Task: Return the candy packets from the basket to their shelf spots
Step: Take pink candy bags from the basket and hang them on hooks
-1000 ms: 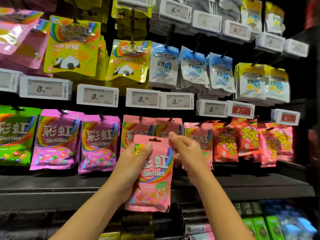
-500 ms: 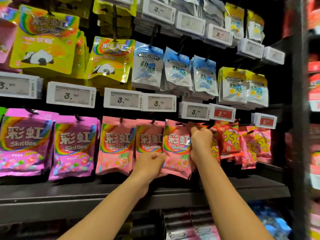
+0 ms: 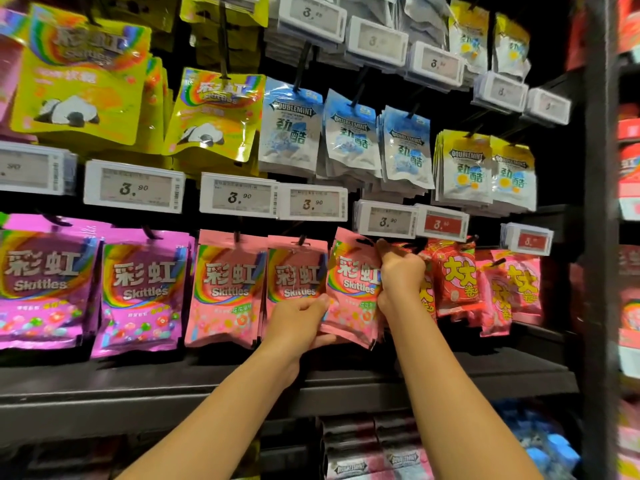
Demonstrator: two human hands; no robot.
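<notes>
Gripping the lower left edge of a pink Skittles packet (image 3: 353, 289), the left hand (image 3: 299, 322) is curling its fingers and thumb around the pouch just right of the frame's centre. The right hand (image 3: 401, 280) is pinching the packet's upper right corner, with its fingertips up at the hanging hole, close beneath a white price tag (image 3: 386, 221). Whether the hole is sitting on a peg cannot be told. The packet is tilting slightly, its top leaning left, and is overlapping two matching pink packets (image 3: 263, 282) that are hanging just to its left. Purple Skittles packets (image 3: 90, 285) are filling the left of the same row, and red packets (image 3: 457, 275) are hanging just right of the right hand. Yellow Skittles pouches (image 3: 214, 112) and blue Doublemint sachets (image 3: 349, 133) are hanging in the row above. A dark shelf ledge (image 3: 485, 372) is running under both forearms.
</notes>
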